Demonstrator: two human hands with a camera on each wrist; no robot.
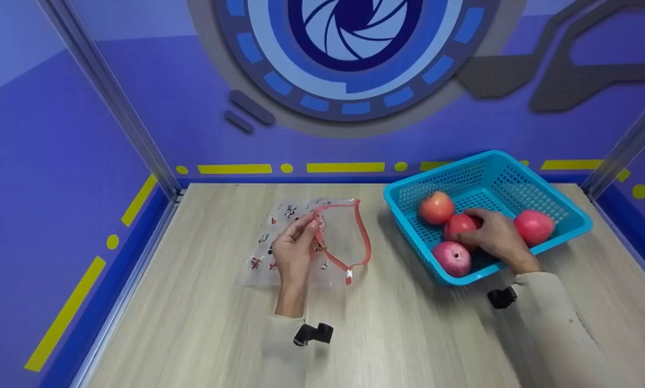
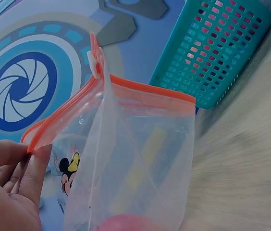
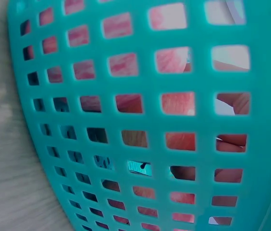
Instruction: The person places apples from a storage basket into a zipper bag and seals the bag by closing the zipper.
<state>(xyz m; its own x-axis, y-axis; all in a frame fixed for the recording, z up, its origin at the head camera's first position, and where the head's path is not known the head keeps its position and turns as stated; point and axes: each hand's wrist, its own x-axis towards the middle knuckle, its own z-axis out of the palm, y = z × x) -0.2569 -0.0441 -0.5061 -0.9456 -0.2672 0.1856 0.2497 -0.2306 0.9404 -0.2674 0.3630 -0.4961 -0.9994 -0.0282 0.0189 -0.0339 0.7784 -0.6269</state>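
Note:
My left hand (image 1: 294, 248) pinches the orange-red rim of a clear zip bag (image 1: 349, 226) between thumb and fingers. Cartoon figures are printed on the bag, and its mouth gapes toward the right. In the left wrist view a white slider (image 2: 93, 65) sits at one end of the rim, and a pink-red rounded shape (image 2: 130, 223) shows at the bag's lower part. Inside the blue basket (image 1: 416, 245), my right hand (image 1: 494, 237) grips a red apple (image 1: 454, 226), thumb on the near side. The right wrist view shows that hand only in pieces through the basket's holes.
Around the gripped fruit lie an orange-red apple (image 1: 436, 208), a pinkish apple (image 1: 451, 258) at the near corner, and another apple (image 1: 534, 227) by the right wall. The wooden table (image 1: 203, 323) meets blue panels (image 1: 311, 148) at the back and sides.

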